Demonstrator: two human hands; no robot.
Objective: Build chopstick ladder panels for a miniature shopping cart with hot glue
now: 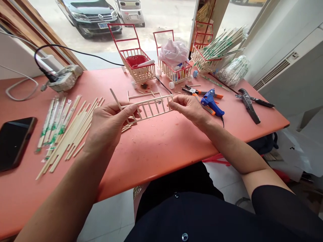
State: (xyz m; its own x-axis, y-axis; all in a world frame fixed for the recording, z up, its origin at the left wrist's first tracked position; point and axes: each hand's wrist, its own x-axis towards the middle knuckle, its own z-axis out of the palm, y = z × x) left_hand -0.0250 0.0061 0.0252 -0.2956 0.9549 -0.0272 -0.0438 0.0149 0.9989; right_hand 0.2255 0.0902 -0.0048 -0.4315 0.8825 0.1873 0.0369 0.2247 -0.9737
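Observation:
Between my two hands I hold a small ladder-like frame (152, 114) made of wooden chopsticks, with several short rungs. My left hand (111, 121) pinches its left end, where a longer stick (115, 98) slants up and away. The right end is pinched by my right hand (188, 107). Behind the held frame, another stick frame (143, 96) lies on the pink table (148, 148). Short cut stick pieces (128, 127) lie just under my left fingers. A blue hot glue gun (211, 102) rests right of my right hand, beside orange-handled pliers (196, 92).
Three miniature stick carts stand at the back: one with a red lining (137, 64), one with a white plastic bag (174, 52), one with wrapped chopsticks (224, 43). Loose chopsticks (73, 134), a phone (16, 143) and a power strip (64, 79) are left; black cutters (248, 104) right.

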